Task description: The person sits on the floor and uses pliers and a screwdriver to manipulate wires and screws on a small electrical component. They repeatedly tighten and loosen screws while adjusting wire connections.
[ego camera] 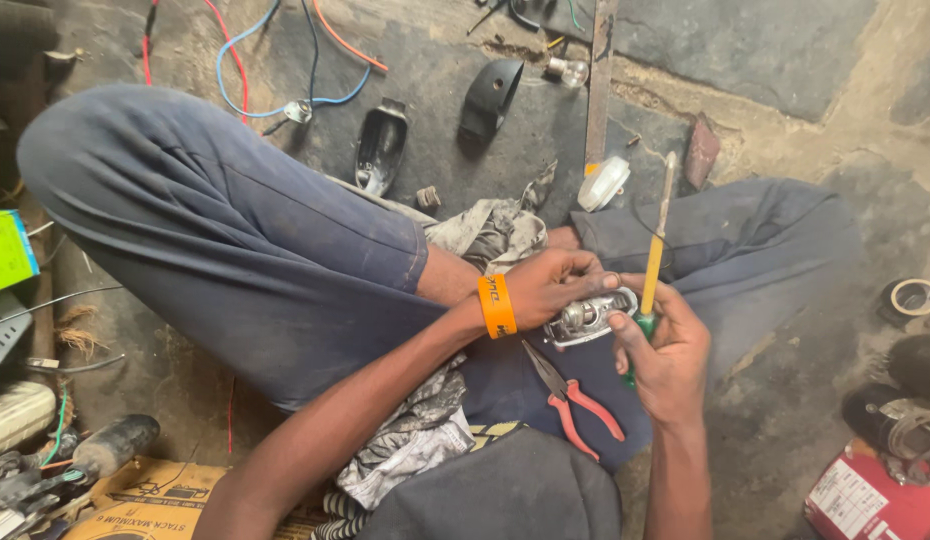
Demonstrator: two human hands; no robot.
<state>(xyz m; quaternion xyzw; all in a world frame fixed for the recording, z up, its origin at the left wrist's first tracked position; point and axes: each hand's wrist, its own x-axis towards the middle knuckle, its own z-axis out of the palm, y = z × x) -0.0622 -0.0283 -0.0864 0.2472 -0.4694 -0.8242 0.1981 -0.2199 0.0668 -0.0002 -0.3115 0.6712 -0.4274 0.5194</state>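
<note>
the person sat cross-legged in dark blue trousers [235, 240] on a grimy concrete floor [785, 70], with a patterned rag [415, 450] lying across the near lap. red-handled pliers [575, 400] rested on the trousers just near of the hands. the left hand [555, 285], its wrist ringed by an orange wristband [496, 306], closed around a small chrome lamp housing [588, 318] held over the lap at centre. the right hand [665, 350], touching the housing's right end, gripped a screwdriver [653, 260] with a yellow and green handle, its shaft pointing far. farther off on the floor lay a black lamp shell [381, 148], a white lens cover [604, 183], a small glass bulb [568, 70], and blue and red wires [235, 60] at far left.
</note>
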